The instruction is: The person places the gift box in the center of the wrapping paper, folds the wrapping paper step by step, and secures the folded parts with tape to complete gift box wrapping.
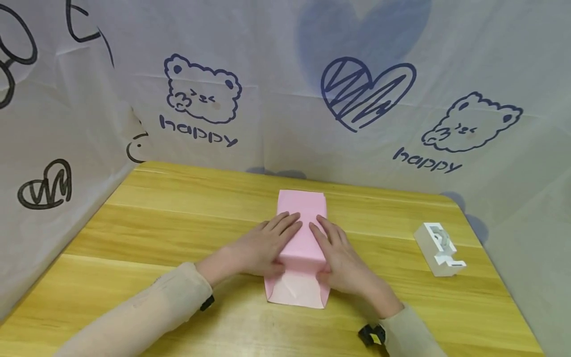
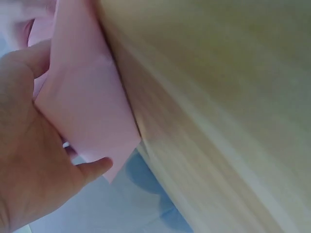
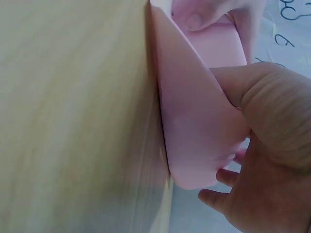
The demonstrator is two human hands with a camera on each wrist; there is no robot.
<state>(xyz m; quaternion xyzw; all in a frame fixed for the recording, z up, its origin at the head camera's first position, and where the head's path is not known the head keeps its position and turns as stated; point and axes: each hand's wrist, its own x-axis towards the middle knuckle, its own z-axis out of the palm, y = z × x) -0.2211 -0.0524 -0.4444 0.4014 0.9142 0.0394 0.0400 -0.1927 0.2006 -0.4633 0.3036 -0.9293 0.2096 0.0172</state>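
A pink folded paper (image 1: 303, 243) lies lengthwise on the wooden table, its near end spread open with a paler inner face showing. My left hand (image 1: 263, 245) holds its left side, fingers stretched over the upper layer and thumb at the near opening. On the opposite side my right hand (image 1: 341, 258) holds it likewise. The left wrist view shows the left thumb tucked behind the edge of the paper's side wall (image 2: 87, 97). The right thumb reaches behind the opposite side wall (image 3: 194, 107) in the right wrist view. Parts of the paper under both hands are hidden.
A white tape dispenser (image 1: 439, 250) with a roll of tape stands on the right of the wooden table (image 1: 178, 223). Behind and at the left hangs a white cloth (image 1: 276, 99) with drawn bears and hearts. Dark wrist straps show by both cuffs.
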